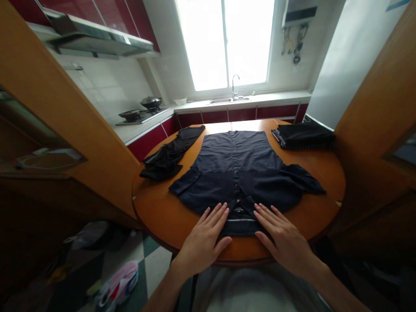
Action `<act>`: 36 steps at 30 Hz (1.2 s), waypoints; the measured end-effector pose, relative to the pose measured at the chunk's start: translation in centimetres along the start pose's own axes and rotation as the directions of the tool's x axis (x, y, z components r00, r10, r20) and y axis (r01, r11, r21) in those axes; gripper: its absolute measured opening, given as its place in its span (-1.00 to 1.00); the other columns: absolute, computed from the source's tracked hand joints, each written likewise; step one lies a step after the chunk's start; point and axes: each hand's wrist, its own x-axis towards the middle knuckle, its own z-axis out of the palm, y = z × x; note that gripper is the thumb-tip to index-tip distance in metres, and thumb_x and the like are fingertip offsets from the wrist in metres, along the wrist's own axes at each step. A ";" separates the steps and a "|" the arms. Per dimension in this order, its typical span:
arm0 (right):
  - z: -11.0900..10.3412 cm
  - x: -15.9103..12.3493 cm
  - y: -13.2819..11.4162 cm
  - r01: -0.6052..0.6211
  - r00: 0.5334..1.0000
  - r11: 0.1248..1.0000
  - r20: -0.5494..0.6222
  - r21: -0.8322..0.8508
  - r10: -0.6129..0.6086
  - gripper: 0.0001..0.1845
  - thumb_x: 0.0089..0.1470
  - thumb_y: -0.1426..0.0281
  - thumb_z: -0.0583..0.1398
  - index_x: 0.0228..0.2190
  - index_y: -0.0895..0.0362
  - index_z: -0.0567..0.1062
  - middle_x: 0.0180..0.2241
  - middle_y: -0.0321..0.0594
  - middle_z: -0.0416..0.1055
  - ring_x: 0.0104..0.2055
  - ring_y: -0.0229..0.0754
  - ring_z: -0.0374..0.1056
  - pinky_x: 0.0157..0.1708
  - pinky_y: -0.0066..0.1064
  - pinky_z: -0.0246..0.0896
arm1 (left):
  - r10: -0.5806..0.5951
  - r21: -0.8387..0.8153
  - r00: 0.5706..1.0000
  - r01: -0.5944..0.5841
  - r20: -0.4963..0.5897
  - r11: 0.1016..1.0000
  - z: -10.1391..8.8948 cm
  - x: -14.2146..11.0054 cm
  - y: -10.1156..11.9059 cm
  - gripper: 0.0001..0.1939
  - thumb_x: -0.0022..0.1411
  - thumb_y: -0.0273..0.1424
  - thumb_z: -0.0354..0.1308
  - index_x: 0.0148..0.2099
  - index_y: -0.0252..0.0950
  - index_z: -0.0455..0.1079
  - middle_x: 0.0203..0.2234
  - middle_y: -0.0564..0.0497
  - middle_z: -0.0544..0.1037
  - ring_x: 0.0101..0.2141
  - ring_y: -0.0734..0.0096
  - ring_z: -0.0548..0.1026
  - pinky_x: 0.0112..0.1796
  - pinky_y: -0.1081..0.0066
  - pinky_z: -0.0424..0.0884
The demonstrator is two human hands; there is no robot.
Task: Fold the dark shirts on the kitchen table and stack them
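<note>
- Both released and flat: left grip [204, 239] and right grip [288, 239] touch the navy shirt [217, 151] at its collar [249, 204].
- It spreads mostly ahead of them, across the tabletop [154, 206].

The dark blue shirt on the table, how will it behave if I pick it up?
The shirt will probably hang limp, since its cloth lies flat with soft wrinkles. The spread sleeves would likely droop, as they look just as soft. The collar may feel slightly stiffer, its points being folded fairly crisply.
</note>
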 end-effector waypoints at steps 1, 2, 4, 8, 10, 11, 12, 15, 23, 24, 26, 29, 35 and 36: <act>0.0 -0.3 0.0 0.002 1.000 1.000 0.004 -0.009 -0.002 -0.45 0.32 0.31 0.11 0.29 0.11 0.28 0.34 -0.12 0.15 0.37 -0.03 0.10 0.35 0.00 0.07 | -0.001 -0.005 1.000 0.001 0.002 1.000 -0.1 -0.2 -0.1 -0.26 0.43 -0.24 0.06 0.50 -0.12 -0.20 0.42 -0.04 0.01 0.39 0.24 0.00 0.34 0.06 0.06; 0.0 -0.5 0.0 0.003 1.000 1.000 0.007 -0.013 -0.003 -0.44 0.31 0.31 0.12 0.30 0.10 0.26 0.35 -0.12 0.14 0.38 -0.03 0.09 0.35 0.00 0.07 | -0.001 -0.014 1.000 0.001 0.004 1.000 -0.2 -0.5 -0.2 -0.26 0.43 -0.27 0.07 0.50 -0.11 -0.19 0.42 -0.04 0.03 0.39 0.25 0.02 0.34 0.06 0.07; -0.2 -0.9 0.2 -0.001 1.000 1.000 0.009 -0.007 0.001 -0.42 0.30 0.33 0.13 0.31 0.07 0.25 0.34 -0.14 0.15 0.38 -0.03 0.09 0.34 0.01 0.06 | 0.001 -0.049 1.000 -0.002 -0.009 0.999 -0.3 -0.8 -0.7 -0.28 0.41 -0.31 0.10 0.49 -0.10 -0.12 0.40 -0.04 0.10 0.37 0.25 0.09 0.33 0.07 0.12; -0.4 -1.1 0.9 -0.002 1.000 0.999 -0.004 0.034 0.002 -0.43 0.28 0.40 0.13 0.29 0.03 0.27 0.32 -0.16 0.21 0.36 -0.05 0.14 0.33 0.00 0.10 | 0.011 -0.136 0.992 -0.029 -0.130 0.990 -0.2 -1.0 -2.2 -0.46 0.40 -0.40 0.11 0.38 -0.09 0.21 0.30 -0.03 0.32 0.27 0.25 0.32 0.24 0.17 0.32; -0.3 -0.8 1.1 0.006 0.999 0.998 -0.039 0.055 -0.004 -0.49 0.26 0.46 0.13 0.22 0.03 0.38 0.27 -0.15 0.29 0.32 -0.04 0.20 0.29 0.01 0.16 | 0.025 -0.148 0.980 -0.055 -0.195 0.987 0.0 -0.7 -2.8 -0.54 0.38 -0.47 0.09 0.28 -0.12 0.36 0.22 -0.03 0.44 0.19 0.25 0.43 0.19 0.20 0.40; -0.2 -0.6 1.2 0.011 0.998 0.998 -0.065 0.065 -0.006 -0.54 0.24 0.49 0.12 0.15 0.03 0.45 0.24 -0.15 0.34 0.30 -0.03 0.24 0.27 0.01 0.19 | 0.032 -0.148 0.974 -0.067 -0.225 0.987 0.0 -0.5 -3.0 -0.57 0.37 -0.50 0.08 0.23 -0.13 0.41 0.17 -0.02 0.49 0.15 0.26 0.47 0.17 0.21 0.43; 0.0 -0.4 1.3 0.013 0.995 0.997 -0.095 0.076 -0.005 -0.58 0.23 0.52 0.12 0.08 0.04 0.50 0.19 -0.14 0.40 0.26 -0.02 0.30 0.25 0.01 0.23 | 0.036 -0.147 0.966 -0.076 -0.256 0.986 0.1 -0.3 -3.2 -0.59 0.36 -0.52 0.08 0.19 -0.14 0.45 0.13 -0.02 0.53 0.11 0.27 0.51 0.14 0.22 0.46; 0.4 0.3 1.3 0.014 0.980 0.993 -0.199 0.115 0.009 -0.62 0.17 0.58 0.11 -0.08 0.04 0.57 0.04 -0.15 0.54 0.12 -0.02 0.45 0.16 0.00 0.34 | 0.030 -0.148 0.939 -0.086 -0.342 0.985 0.3 0.1 -3.5 -0.61 0.34 -0.56 0.06 0.12 -0.15 0.50 0.05 -0.01 0.58 0.06 0.28 0.55 0.09 0.24 0.51; -1.8 0.8 2.0 0.140 0.988 0.978 0.038 0.154 -0.148 -0.70 0.20 0.45 0.20 -0.06 -0.01 0.59 0.11 -0.22 0.49 0.21 -0.01 0.36 0.24 0.00 0.23 | 0.058 -0.251 0.995 -0.077 -0.084 0.965 -1.8 -1.2 -2.8 -0.49 0.37 -0.56 0.01 0.28 -0.08 0.36 0.22 -0.01 0.43 0.25 0.26 0.34 0.26 0.08 0.29; -2.3 0.9 2.2 0.149 0.984 0.976 0.069 0.159 -0.162 -0.71 0.22 0.40 0.20 -0.05 -0.02 0.59 0.11 -0.22 0.49 0.20 -0.01 0.37 0.26 0.00 0.21 | 0.061 -0.277 0.997 -0.073 -0.049 0.958 -2.3 -1.4 -2.9 -0.46 0.37 -0.56 -0.01 0.32 -0.08 0.32 0.24 -0.01 0.41 0.26 0.27 0.33 0.27 0.09 0.25; -3.5 1.9 2.8 0.147 0.987 0.974 0.035 0.170 -0.155 -0.74 0.26 0.35 0.19 -0.06 -0.02 0.61 0.08 -0.21 0.51 0.19 -0.01 0.38 0.26 -0.01 0.20 | 0.032 -0.321 0.998 -0.046 -0.050 0.946 -3.2 -1.4 -3.8 -0.48 0.40 -0.52 -0.04 0.34 -0.11 0.29 0.25 -0.02 0.40 0.25 0.29 0.34 0.27 0.15 0.27; -5.1 5.4 3.3 0.133 0.990 0.968 -0.074 0.215 -0.119 -0.74 0.29 0.31 0.15 -0.11 0.00 0.63 0.04 -0.20 0.54 0.13 -0.03 0.42 0.20 -0.10 0.28 | -0.141 -0.308 0.974 0.081 -0.176 0.948 -4.4 -0.1 -7.1 -0.56 0.42 -0.38 -0.01 0.29 -0.19 0.35 0.21 -0.05 0.44 0.22 0.27 0.39 0.24 0.20 0.31; -4.2 17.0 3.9 0.087 0.996 0.919 -0.009 0.384 -0.090 -0.71 0.22 0.29 0.15 -0.28 0.11 0.67 -0.26 -0.19 0.63 -0.19 -0.03 0.51 -0.08 -0.25 0.37 | -0.360 -0.068 0.928 0.355 -0.098 0.932 -4.7 2.5 -15.5 -0.39 0.27 -0.22 0.16 0.29 -0.38 0.30 0.27 -0.24 0.35 0.28 0.09 0.29 0.29 0.09 0.17; -3.2 18.9 4.1 0.063 0.997 0.913 0.015 0.402 -0.076 -0.70 0.20 0.30 0.16 -0.33 0.14 0.67 -0.37 -0.22 0.61 -0.28 -0.06 0.49 -0.18 -0.30 0.35 | -0.376 -0.039 0.925 0.374 -0.062 0.927 -4.4 2.5 -16.2 -0.39 0.27 -0.23 0.14 0.30 -0.41 0.30 0.27 -0.26 0.34 0.29 0.08 0.28 0.29 0.10 0.17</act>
